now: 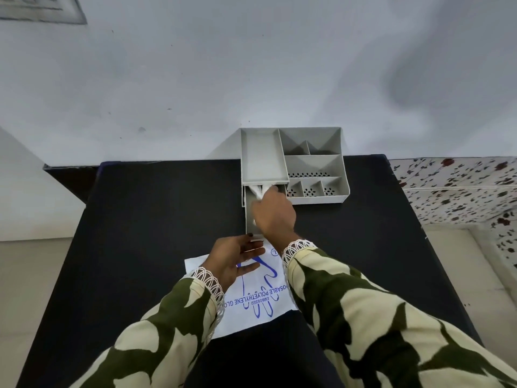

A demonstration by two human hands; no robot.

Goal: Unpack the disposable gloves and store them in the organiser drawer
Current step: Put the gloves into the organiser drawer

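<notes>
A grey organiser [313, 163] stands at the far edge of the black table, its drawer [248, 211] pulled out toward me. My right hand [275, 214] reaches into the drawer, fingers pressed on a bundle of clear white gloves [258, 191] that lies inside against the back. My left hand [237, 259] hovers open just in front of the drawer, thumb near its front edge, above the white glove packet [251, 301] with blue hand print that lies flat on the table. Most of the drawer's inside is hidden by my right hand.
The black table [140, 233] runs from the wall toward me. The organiser's top has a long tray and several small compartments. A white wall rises behind it. A floral-patterned surface [461, 189] lies to the right, pale floor to the left.
</notes>
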